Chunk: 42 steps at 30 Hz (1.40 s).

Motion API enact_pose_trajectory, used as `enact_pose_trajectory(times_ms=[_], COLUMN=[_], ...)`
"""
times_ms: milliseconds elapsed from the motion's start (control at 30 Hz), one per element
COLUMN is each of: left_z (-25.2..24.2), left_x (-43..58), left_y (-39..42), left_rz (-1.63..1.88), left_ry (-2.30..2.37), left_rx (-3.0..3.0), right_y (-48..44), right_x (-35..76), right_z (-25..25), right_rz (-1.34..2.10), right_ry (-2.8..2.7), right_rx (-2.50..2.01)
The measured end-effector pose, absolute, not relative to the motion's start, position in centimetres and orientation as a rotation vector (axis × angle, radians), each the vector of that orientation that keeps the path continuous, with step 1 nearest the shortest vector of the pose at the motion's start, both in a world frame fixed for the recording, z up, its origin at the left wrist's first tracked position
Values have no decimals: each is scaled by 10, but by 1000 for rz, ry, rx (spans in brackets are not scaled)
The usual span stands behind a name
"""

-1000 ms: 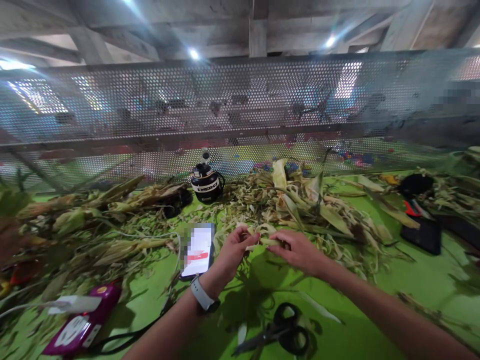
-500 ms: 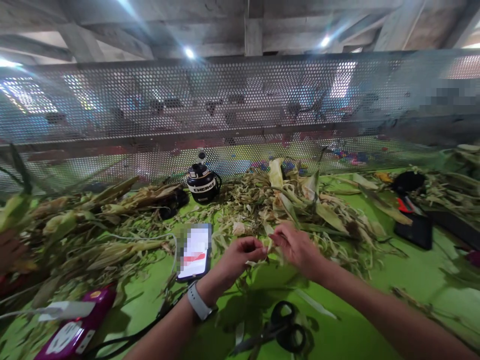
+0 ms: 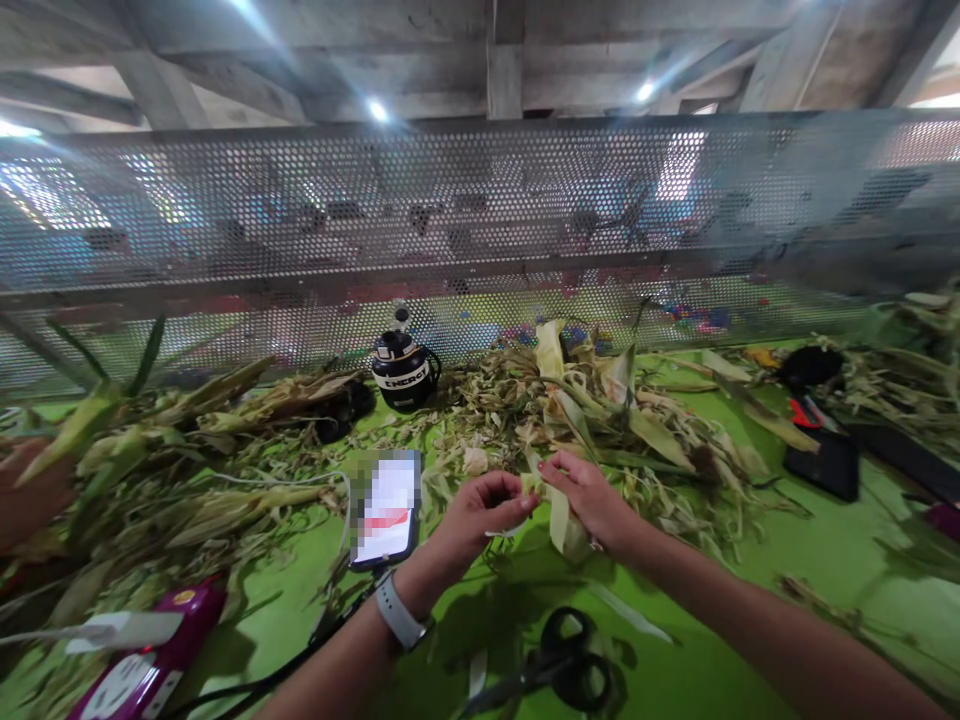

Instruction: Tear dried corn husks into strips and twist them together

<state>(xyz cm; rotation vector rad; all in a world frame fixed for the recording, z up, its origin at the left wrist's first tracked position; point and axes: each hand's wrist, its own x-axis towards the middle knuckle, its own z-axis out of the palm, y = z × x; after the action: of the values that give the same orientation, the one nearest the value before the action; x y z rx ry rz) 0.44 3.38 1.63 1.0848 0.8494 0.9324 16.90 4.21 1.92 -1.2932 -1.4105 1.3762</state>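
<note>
Pale corn husk (image 3: 568, 530) hangs below my right hand (image 3: 589, 497), whose fingers are closed on it. My left hand (image 3: 487, 512) pinches the narrow end of the husk beside it, fingertips close to the right ones. A thin white strip (image 3: 507, 531) sticks out under the left fingers. Both hands are just above the green table (image 3: 525, 590). Nearer to me lie black-handled scissors (image 3: 551, 665), blades pointing left. A mound of dried husks (image 3: 600, 400) lies right beyond the hands.
A lit phone (image 3: 388, 508) lies left of my wrist, a black ENERGY bottle (image 3: 405, 372) behind it. A purple power bank (image 3: 154, 650) with cables is at lower left. More husks (image 3: 202, 420) cover the left side, near another person's hand (image 3: 34, 490). A perforated metal screen (image 3: 450, 220) stands behind.
The wide piece of husk now shows hanging under my right hand, where before there was only blur. At far left, the other person's hand and husk have shifted rightward.
</note>
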Motion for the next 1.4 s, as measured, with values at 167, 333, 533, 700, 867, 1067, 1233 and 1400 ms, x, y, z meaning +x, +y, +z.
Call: enact_pose_trajectory(times_ms=[167,333,533,700,867,1067,1233,1400], left_z=[16,13,3,2,6,11,16,13], left_x=[3,-2,-6,-7,-5,-3,0,4], left_y=[33,39,46,45,42,40,36,35], left_rz=[917,927,889,876,847,827,814,900], left_ry=[851,811,807,775,768,753,754,747], left_rx=[1069,1018,1037,1046,1073,1081,1085,1006], right_y=[46,50,41,38,40,34,36,33], right_x=[171,185,199,193,189,183,179,178], right_z=[13,26,56,57,47,45,41,45], right_rz=[1496,880,780,756,846,1025,1178,966], right_ry=[-1468,-1847,-2307,-2286,-2030,-1829,-1624,-1830], right_rx=[-1247,-972,-659,-616,-718,-849,-994,-1094])
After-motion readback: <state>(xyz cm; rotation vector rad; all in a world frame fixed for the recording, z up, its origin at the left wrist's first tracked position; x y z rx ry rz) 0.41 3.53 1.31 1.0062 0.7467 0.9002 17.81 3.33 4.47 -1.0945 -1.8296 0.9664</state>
